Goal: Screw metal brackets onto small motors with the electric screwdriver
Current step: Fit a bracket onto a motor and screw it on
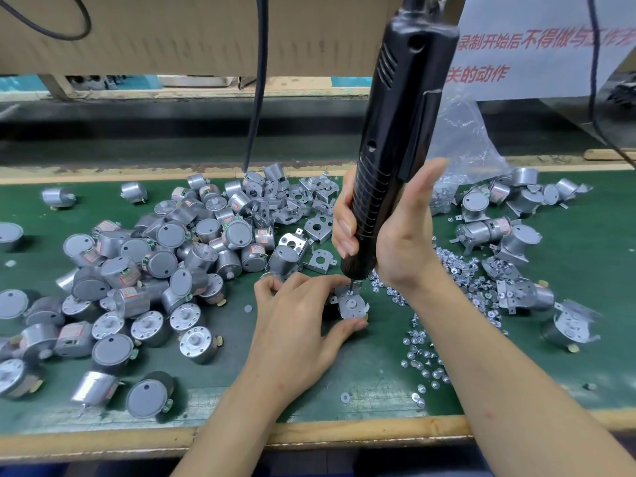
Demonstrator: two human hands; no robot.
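Left grip (303, 325) is pinching the motor (351, 304) on the green tabletop (241, 370), thumb on the near side, fingers curled over the far side, with the bracket (345, 290) on top. Right grip (395, 235) is wrapped round the black electric screwdriver (395, 132), which stands nearly upright, bit down on the bracket's far edge. Left of the motor there's a big heap of bare motors (165, 256). Behind it are loose brackets (303, 201). Right of it are scattered screws (430, 339), then bracketed motors (509, 242) further out. The only open green patch runs from the motor's near side to the wooden front edge (344, 432).
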